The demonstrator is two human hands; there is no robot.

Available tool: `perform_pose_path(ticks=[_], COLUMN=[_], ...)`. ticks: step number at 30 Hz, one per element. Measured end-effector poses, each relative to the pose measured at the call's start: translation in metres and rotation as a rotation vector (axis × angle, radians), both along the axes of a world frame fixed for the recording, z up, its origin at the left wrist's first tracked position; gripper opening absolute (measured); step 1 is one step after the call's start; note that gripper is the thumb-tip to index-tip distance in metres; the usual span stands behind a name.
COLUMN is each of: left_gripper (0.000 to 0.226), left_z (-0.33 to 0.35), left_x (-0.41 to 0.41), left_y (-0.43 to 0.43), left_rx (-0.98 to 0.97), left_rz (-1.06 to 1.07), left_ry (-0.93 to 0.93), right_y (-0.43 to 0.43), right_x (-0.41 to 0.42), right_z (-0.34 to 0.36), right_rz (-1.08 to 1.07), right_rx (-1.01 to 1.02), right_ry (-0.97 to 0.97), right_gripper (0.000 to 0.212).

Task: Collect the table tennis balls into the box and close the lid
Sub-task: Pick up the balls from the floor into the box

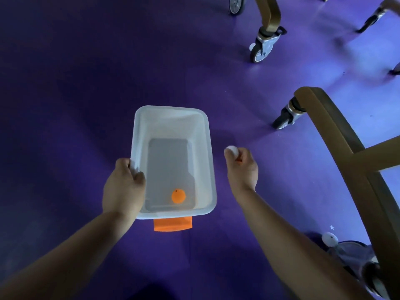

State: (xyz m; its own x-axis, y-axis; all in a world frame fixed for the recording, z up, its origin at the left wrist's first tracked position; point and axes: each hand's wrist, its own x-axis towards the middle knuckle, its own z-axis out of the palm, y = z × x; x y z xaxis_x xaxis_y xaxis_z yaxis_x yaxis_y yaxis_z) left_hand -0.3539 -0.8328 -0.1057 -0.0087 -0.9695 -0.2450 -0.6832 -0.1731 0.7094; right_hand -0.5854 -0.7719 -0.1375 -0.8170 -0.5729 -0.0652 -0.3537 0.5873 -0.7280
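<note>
White and smooth, a white ball (pixel 232 150) is pinched at the fingertips of the right hand (pixel 242 167), whose fingers curl round it. A sliver of orange shows under them, too hidden to name. Left of it, the left hand (pixel 124 187) grips the box (pixel 173 118) by its left rim, fingers hooked over the edge. The box is a translucent plastic tub, rectangular with rounded corners, its top open. On its bottom, just right of the left hand, lies an orange ball (pixel 178 196) with a small dark mark too tiny to read. An orange tab (pixel 172 224) juts from under the near rim. Beneath is a matte purple floor (pixel 65 83). Right of the right hand curve brown legs (pixel 337 135) on casters (pixel 283 118). A far ball (pixel 251 47) touches a distant caster, and a near ball (pixel 330 238) lies beside the right forearm.
</note>
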Motion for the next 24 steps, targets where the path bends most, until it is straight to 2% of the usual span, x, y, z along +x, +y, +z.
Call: perform_pose_path(ticks=[2, 3, 6, 9, 12, 16, 18, 20, 24], left_gripper=[0.02, 0.021, 0.023, 0.022, 0.02, 0.026, 0.029, 0.03, 0.026], left_z=[0.002, 0.004, 0.013, 0.024, 0.031, 0.029, 0.029, 0.03, 0.027], left_x=[0.0, -0.002, -0.012, -0.026, -0.038, -0.051, -0.057, -0.062, -0.068], left_y=[0.0, 0.0, 0.007, 0.021, 0.037, 0.054, 0.061, 0.069, 0.078], left_rx=[0.026, 0.036, 0.023, -0.022, -0.037, -0.055, -0.035, -0.016, 0.012], left_rz=[0.027, 0.038, -0.005, -0.089, -0.15, -0.228, -0.253, -0.285, -0.313], left_ry=[0.036, 0.061, 0.123, 0.188, 0.214, 0.159, 0.151, 0.163, 0.197], right_y=[-0.001, 0.0, 0.001, 0.01, 0.039, 0.099, 0.133, 0.163, 0.204], right_x=[0.029, 0.042, 0.069, 0.073, 0.057, 0.016, -0.009, -0.035, -0.09], right_z=[0.025, 0.034, 0.046, 0.048, 0.05, 0.039, 0.023, 0.006, -0.012], right_rz=[0.092, 0.165, 0.358, 0.454, 0.372, 0.098, 0.001, -0.02, 0.059], right_rx=[-0.257, -0.314, -0.295, -0.211, -0.251, -0.278, -0.153, 0.078, 0.812], right_ry=[0.016, 0.021, 0.087, 0.227, 0.342, 0.407, 0.441, 0.509, 0.505], right_gripper=[0.021, 0.022, 0.037, 0.051, 0.043, 0.024, 0.027, 0.034, 0.024])
